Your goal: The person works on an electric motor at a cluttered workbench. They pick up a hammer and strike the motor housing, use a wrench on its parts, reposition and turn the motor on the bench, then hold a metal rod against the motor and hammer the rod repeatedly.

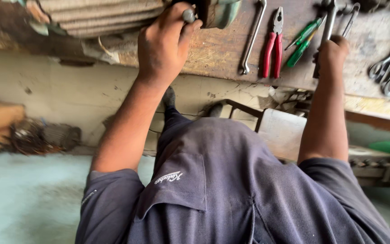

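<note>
**Both hands up at the workbench**

While the grey shirt [231,194] fills the lower frame, the left hand [163,47] at upper centre-left is curled tight round a small metal knob [188,15] on a green-grey machine part [220,11]. That part looks heavy and rigid, best gripped by its body. Upper right, the right hand [332,54] closes on a steel tool [329,22], stiff and probably slick. Beyond lie red pliers [272,43] and a spanner [253,38]
</note>
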